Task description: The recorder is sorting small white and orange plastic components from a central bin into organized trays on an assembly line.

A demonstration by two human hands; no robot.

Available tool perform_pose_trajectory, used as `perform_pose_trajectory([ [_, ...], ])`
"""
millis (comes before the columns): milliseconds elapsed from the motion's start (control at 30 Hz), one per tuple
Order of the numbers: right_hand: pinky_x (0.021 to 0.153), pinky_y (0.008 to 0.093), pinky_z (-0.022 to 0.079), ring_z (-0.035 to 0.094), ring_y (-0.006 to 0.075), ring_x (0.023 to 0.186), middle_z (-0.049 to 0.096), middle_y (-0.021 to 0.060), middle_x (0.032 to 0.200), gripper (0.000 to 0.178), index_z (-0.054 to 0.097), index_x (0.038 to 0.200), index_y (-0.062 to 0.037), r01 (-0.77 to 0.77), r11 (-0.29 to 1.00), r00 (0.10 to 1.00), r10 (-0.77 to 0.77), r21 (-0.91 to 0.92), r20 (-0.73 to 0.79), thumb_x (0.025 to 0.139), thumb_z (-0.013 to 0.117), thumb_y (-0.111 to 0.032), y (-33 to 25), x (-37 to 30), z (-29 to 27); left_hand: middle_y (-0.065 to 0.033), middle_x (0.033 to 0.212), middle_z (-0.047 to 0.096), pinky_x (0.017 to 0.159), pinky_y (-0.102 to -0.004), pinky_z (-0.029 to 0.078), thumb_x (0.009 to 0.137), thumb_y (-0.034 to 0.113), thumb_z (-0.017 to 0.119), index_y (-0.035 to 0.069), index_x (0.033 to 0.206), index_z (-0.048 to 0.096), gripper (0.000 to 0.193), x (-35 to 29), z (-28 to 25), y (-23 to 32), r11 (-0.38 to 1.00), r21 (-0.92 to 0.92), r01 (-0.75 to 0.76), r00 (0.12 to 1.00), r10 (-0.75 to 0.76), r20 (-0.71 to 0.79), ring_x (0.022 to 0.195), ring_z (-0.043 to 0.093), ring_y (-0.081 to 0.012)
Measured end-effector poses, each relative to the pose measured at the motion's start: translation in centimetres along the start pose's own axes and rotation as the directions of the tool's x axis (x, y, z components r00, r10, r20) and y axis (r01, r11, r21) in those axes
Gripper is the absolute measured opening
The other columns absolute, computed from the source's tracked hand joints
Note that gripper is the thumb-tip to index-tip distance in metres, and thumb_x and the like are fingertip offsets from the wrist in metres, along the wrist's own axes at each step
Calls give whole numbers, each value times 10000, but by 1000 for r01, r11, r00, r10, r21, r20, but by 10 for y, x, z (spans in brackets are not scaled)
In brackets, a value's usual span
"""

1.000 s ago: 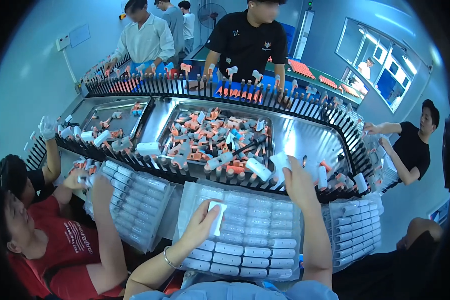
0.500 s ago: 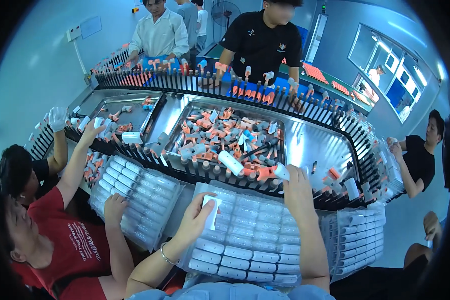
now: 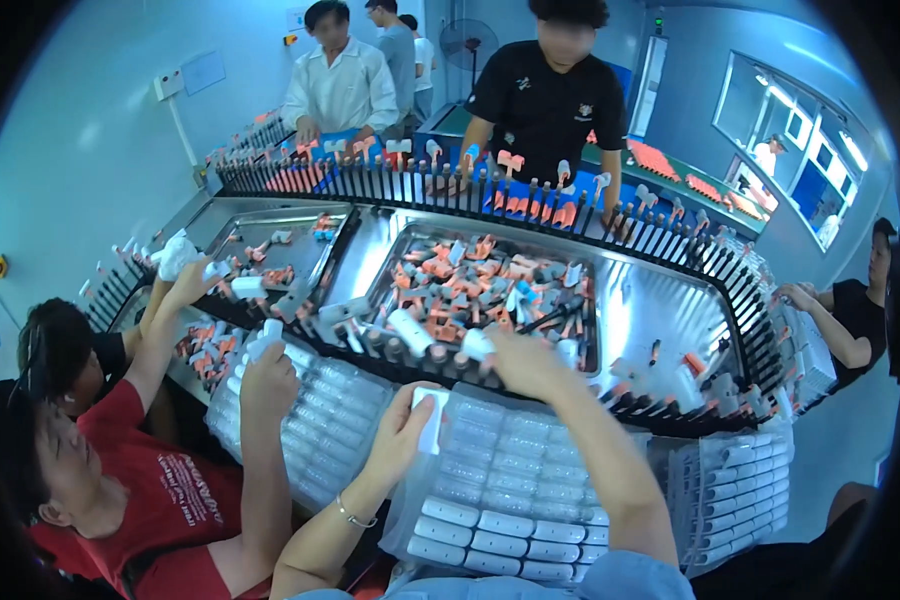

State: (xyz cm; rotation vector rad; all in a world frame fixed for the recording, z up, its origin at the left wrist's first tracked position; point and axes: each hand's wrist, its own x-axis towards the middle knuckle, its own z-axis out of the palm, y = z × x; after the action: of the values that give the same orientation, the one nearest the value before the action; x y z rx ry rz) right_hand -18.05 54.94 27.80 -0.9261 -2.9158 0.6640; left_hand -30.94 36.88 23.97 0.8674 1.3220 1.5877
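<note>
My left hand (image 3: 406, 430) is closed around a white plastic shell (image 3: 433, 416), held upright above the near left side of a clear plastic tray (image 3: 530, 440). My right hand (image 3: 532, 358), blurred by motion, reaches to the row of pegs beyond the tray. Its fingers close on a second white shell (image 3: 478, 345) at the pegs; whether that shell sits on a peg I cannot tell. Just left of it, another white shell (image 3: 410, 328) leans on its peg. White shells (image 3: 500, 545) fill the tray's near rows.
A metal bin (image 3: 592, 300) beyond the pegs holds orange, grey and white clamp parts. Black pegs (image 3: 370, 183) loop around the bench. A red-sleeved co-worker (image 3: 150, 500) works at my left beside another tray (image 3: 325, 420). More people stand across and at right. A shell-filled tray (image 3: 735, 500) lies right.
My right hand has moved left along the pegs with the white shell. The pegged parts have shifted left. My left hand still holds its shell. The red-sleeved co-worker's near hand has risen with a white piece.
</note>
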Motion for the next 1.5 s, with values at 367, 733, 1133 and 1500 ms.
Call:
perform_pose_trajectory([
  [367, 739, 374, 485, 571, 295, 898, 558, 143, 990, 273, 561, 1029, -45, 333, 942, 831, -317, -48, -458, 790, 603, -169, -8, -103, 22, -9, 766, 569, 549, -202, 393, 909, 243, 513, 34, 1035, 554, 248, 35, 52, 45, 999, -42, -5, 994, 0, -111, 654, 501, -50],
  [733, 606, 389, 497, 582, 280, 754, 560, 126, 832, 183, 579, 841, -38, 147, 983, 936, -175, -114, -305, 777, 586, -209, 6, -234, 102, -266, 882, 598, 750, -473, 456, 854, 381, 501, -71, 973, 494, 467, 105, 121, -32, 666, 745, -34, 974, 188, -123, 854, 588, -410],
  [1133, 801, 427, 440, 526, 345, 930, 558, 180, 946, 251, 556, 936, 0, 157, 971, 976, -124, 183, -179, 790, 585, -201, 19, -240, 76, -184, 824, 626, 673, -441, 498, 807, 287, 560, 0, 1072, 472, 400, 157, 53, -11, -31, 999, -39, 948, 316, 47, 797, 638, -324],
  [1500, 715, 444, 450, 563, 382, 856, 583, 208, 919, 257, 489, 1048, 13, -245, 964, 860, 167, -103, -483, 856, 510, -157, 105, -134, -23, -119, 848, 584, 691, -366, 461, 781, 104, 622, 25, 873, 603, 123, 22, 49, 26, 441, 735, -514, 826, 485, 287, 815, 567, -294],
])
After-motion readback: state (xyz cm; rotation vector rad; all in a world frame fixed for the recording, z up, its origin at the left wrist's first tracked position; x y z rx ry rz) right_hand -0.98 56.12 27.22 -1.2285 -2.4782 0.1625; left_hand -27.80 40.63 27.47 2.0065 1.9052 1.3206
